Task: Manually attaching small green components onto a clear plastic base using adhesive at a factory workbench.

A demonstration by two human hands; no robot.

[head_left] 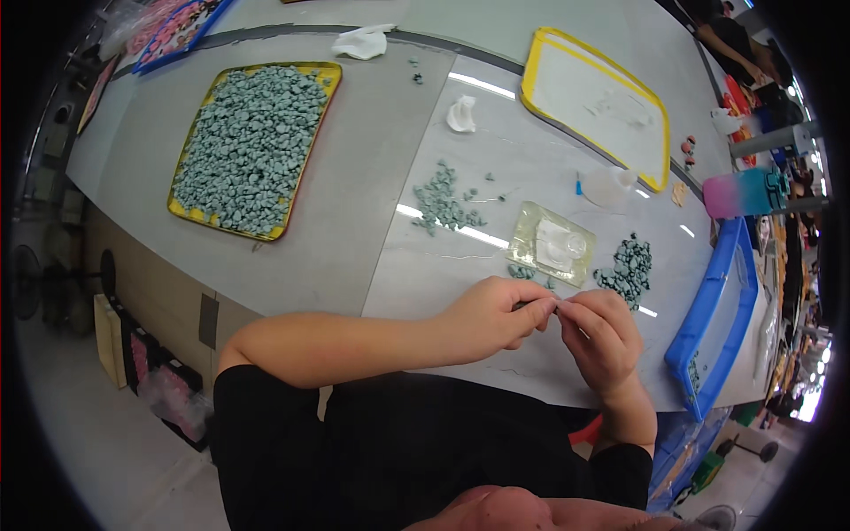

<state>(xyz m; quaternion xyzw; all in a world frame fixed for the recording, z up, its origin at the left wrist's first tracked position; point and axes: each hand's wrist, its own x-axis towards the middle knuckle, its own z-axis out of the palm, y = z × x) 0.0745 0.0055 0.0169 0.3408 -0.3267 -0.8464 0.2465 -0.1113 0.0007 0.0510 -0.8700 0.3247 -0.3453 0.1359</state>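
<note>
Close to the table's near edge, my left hand and my right hand meet at the fingertips. Both are closed in a pinch. A sliver of something small and dark shows by the left thumb, too little to name. Just beyond my fingers lies a pale yellowish pad bearing a white, clear-topped piece. A few small green pieces sit along its near edge. To the right of the pad is a pile of darker green pieces; a looser scatter of lighter green ones lies to its left.
A yellow-rimmed tray heaped with green pieces stands at left. Another yellow-rimmed tray lies at the far right, near a white squeeze bottle. Crumpled white tissue, a pink-and-teal bottle and a blue tray are also around.
</note>
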